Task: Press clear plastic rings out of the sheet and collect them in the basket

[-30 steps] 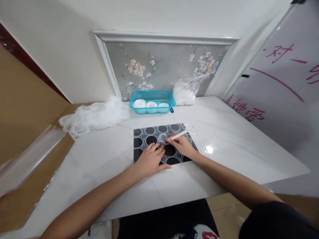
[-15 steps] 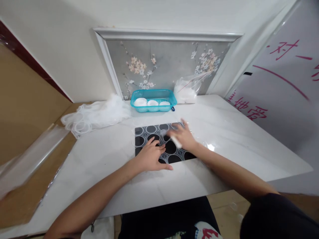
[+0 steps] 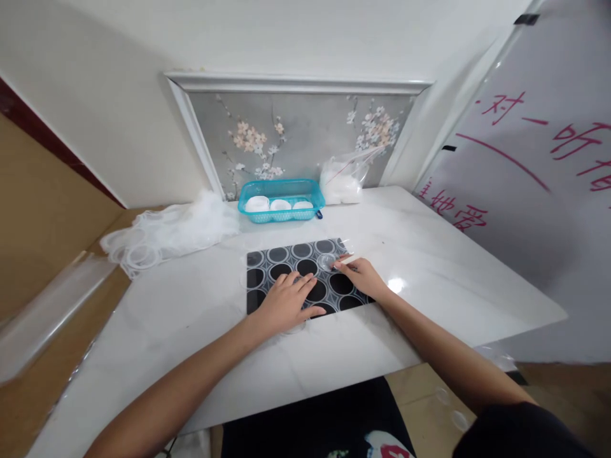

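A black sheet (image 3: pixel 341 284) printed with rows of grey-edged circles lies on the white marbled table. My left hand (image 3: pixel 287 302) rests flat on its near left part, fingers spread and thumb out to the side. At the sheet's right side, my right hand (image 3: pixel 363 275) has its fingers pinched around a slim white stick (image 3: pixel 348 259), shaped somewhat like a pen. Beside those fingertips lies a clear round disc (image 3: pixel 325 261) on the sheet. Whether the fingers touch the disc too is unclear. Clear film edges show around the sheet.
Behind the sheet stands a teal plastic basket (image 3: pixel 281 219) with white round pieces (image 3: pixel 258 203) in it. A zip bag (image 3: pixel 341 186) of white material leans right of it. Clear plastic rings (image 3: pixel 167 232) are heaped at left, near a long clear plastic wrap (image 3: pixel 52 318). A whiteboard (image 3: pixel 515 267) borders the right.
My right hand, blurred in motion before, is now steady and slightly farther right over the sheet, its fingers pinched around the stick. My left hand stays on the sheet. The camera view has shifted.
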### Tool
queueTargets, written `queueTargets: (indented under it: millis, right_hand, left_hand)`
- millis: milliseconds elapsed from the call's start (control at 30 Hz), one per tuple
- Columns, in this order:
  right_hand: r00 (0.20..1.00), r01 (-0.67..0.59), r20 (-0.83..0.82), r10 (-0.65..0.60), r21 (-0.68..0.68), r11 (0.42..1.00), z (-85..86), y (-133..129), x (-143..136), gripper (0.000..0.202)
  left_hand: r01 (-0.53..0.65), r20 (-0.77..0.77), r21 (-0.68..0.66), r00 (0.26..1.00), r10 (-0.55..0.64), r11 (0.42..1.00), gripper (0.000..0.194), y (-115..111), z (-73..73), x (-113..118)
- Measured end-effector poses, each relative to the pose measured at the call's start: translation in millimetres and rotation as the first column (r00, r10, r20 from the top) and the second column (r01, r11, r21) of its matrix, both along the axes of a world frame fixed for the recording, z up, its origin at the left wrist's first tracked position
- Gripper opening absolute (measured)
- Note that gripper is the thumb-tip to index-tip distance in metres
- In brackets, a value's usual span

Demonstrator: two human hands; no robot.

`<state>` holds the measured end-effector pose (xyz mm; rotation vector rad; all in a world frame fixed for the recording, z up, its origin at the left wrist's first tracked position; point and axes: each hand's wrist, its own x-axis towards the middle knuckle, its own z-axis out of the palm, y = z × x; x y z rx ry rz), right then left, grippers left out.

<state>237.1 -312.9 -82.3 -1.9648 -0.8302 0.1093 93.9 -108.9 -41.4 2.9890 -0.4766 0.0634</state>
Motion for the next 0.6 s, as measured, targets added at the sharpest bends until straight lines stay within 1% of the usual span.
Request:
queueTargets:
  millis: [100, 200, 233, 300, 367, 433, 467, 500, 533, 567, 600]
  right_hand:
    - [1.0, -0.005, 0.017, 0.005, -0.003, 1.0, -0.7, 1.2, 7.6, 0.038]
    - [0.999, 0.004, 0.051, -0.004, -0.012, 1.0, -3.3, -0.3, 5.2, 0.035]
    - [0.996, 0.011, 0.092, -0.008, -0.033, 0.999, -4.1, -0.9, 1.9, 0.033]
    - [0.973, 0.02, 0.23, 0.004, -0.103, 0.994, -4.5, -1.4, -5.5, 0.028]
    - [0.917, -0.002, 0.39, 0.083, -0.203, 0.979, -2.4, -0.9, -8.2, 0.023]
    - [0.848, -0.016, 0.504, 0.165, -0.286, 0.958, 3.0, 0.2, 0.1, 0.024]
    - [0.826, 0.015, 0.543, 0.153, -0.292, 0.956, 6.5, 0.7, 8.8, 0.027]
    - [0.818, 0.097, 0.571, 0.069, -0.255, 0.962, 10.2, 0.7, 19.6, 0.027]
    - [0.812, 0.22, 0.579, -0.076, -0.183, 0.958, 13.6, 0.0, 31.4, 0.026]
    - [0.784, 0.381, 0.556, -0.277, -0.078, 0.921, 16.1, -1.4, 42.4, 0.025]
    - [0.734, 0.522, 0.503, -0.456, 0.012, 0.853, 17.4, -3.9, 51.1, 0.026]
  left_hand:
    - [-0.02, -0.062, 0.025, 0.998, 0.022, 0.999, 0.075, -0.2, -1.9, 0.6]
    - [-0.029, -0.089, 0.021, 0.996, 0.03, 0.999, 0.074, -0.5, -0.9, 1.3]
    - [-0.028, -0.089, 0.016, 0.996, 0.029, 0.999, 0.075, -0.7, -0.6, 1.3]
    - [-0.013, -0.097, 0.012, 0.995, 0.014, 1.0, 0.08, -0.8, -0.7, 1.1]
    - [0.004, -0.112, 0.02, 0.994, -0.002, 1.0, 0.09, -0.8, -1.2, 0.3]
    - [0.009, -0.126, 0.033, 0.992, -0.004, 0.999, 0.095, -0.7, -0.9, -0.3]
    - [0.004, -0.136, 0.04, 0.991, 0.001, 0.999, 0.095, -0.7, -0.3, -0.5]
    - [-0.002, -0.153, 0.047, 0.988, 0.009, 0.999, 0.096, -0.7, 0.8, -0.5]
    - [-0.008, -0.178, 0.052, 0.984, 0.017, 0.999, 0.096, -0.6, 2.2, -0.4]
    - [-0.013, -0.207, 0.056, 0.978, 0.024, 0.998, 0.098, -0.4, 3.6, -0.2]
    - [-0.016, -0.234, 0.057, 0.972, 0.029, 0.998, 0.1, -0.1, 5.0, -0.1]
